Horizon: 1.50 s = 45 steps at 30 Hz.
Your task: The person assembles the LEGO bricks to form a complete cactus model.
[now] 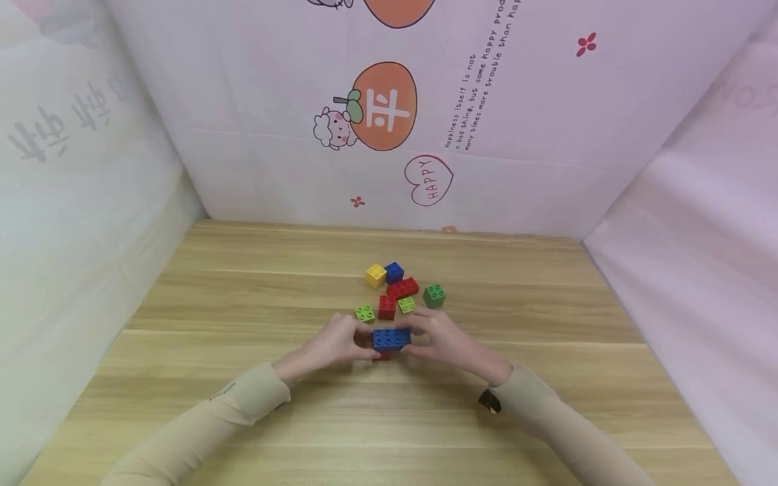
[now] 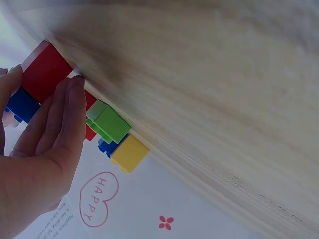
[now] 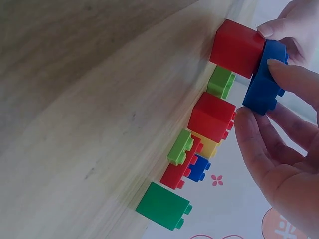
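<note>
A long blue brick point(image 1: 389, 338) sits across the top of a red brick point(image 3: 237, 49), its studs facing up and one end overhanging toward the right. My right hand point(image 1: 442, 341) pinches the overhanging part, with the thumb along its near side and the fingers behind. From the left, my left hand point(image 1: 337, 343) holds the red brick, its thumb near the seam where the two bricks meet. In the left wrist view, the left fingers hide part of the red brick point(image 2: 46, 72) and the blue brick point(image 2: 23, 104). Whether the bricks are fully pressed together I cannot tell.
Just beyond the hands lie light green bricks point(image 1: 365, 314), a red brick point(image 1: 387, 307), a longer red brick point(image 1: 402, 288), a yellow brick point(image 1: 375, 275), a small blue brick point(image 1: 394, 273) and a green brick point(image 1: 434, 295). Printed cloth point(image 1: 273, 135) walls the wooden table point(image 1: 243, 283).
</note>
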Available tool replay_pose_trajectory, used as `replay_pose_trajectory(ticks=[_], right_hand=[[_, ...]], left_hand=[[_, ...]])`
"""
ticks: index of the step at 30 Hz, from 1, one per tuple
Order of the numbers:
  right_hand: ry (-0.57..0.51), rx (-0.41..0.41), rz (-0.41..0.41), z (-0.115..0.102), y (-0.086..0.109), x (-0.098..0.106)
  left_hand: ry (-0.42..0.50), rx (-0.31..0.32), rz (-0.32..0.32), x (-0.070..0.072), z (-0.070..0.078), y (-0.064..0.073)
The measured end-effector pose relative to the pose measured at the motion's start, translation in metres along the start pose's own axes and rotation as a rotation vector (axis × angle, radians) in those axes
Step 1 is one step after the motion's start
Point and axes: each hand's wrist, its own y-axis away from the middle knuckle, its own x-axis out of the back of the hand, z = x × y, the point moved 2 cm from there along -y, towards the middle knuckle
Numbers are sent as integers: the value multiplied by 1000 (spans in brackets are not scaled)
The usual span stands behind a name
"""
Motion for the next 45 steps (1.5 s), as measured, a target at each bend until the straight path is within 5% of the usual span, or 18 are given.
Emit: replay_pose_trajectory(ticks=[25,35,45], right_hand=[[2,46,36,-1,1,-2],[17,62,50,1,-2,-2],[14,48,23,1,-1,-2]], left_hand=[[16,-49,-7,-1,-1,4],[62,-59,22,25,-3,2],[-37,-46,106,39,-5,-7]])
